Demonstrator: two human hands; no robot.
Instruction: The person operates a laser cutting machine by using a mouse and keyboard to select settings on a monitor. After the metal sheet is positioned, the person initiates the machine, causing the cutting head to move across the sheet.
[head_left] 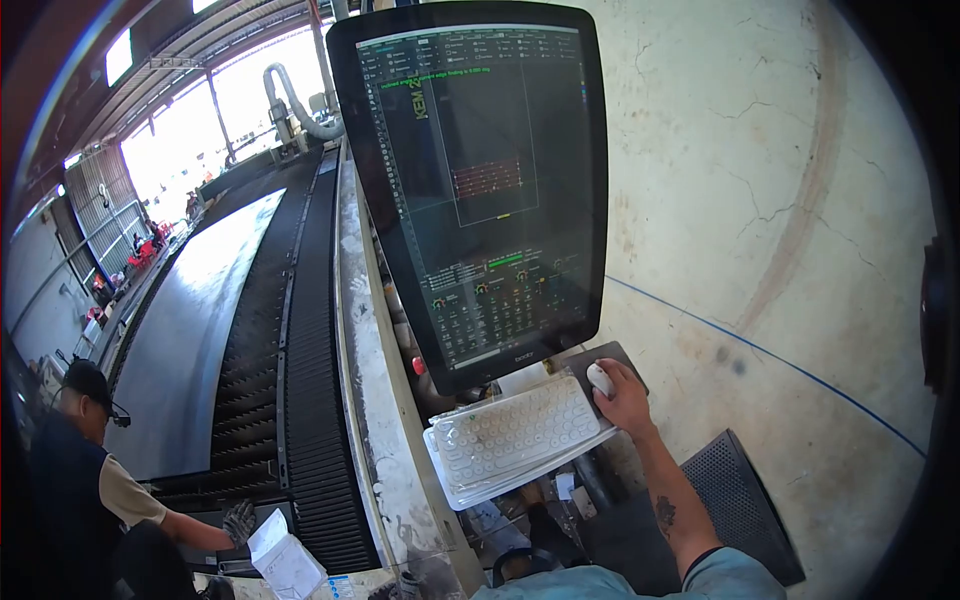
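Note:
My right hand rests over a white computer mouse, its fingers curved round it on a dark mouse pad. To the left of that hand lies a white keyboard covered in clear plastic. Above the keyboard stands a large black monitor, tilted in view. Its dark screen shows a drawing with red lines inside a pale frame, with rows of icons below. My left hand does not show; only part of an arm near a dark cuff appears at the bottom edge.
A long cutting machine bed with dark slats carries a metal sheet. At lower left, a co-worker in a black cap has a gloved hand near papers. A blue hose crosses the concrete floor; a perforated dark panel stands at right.

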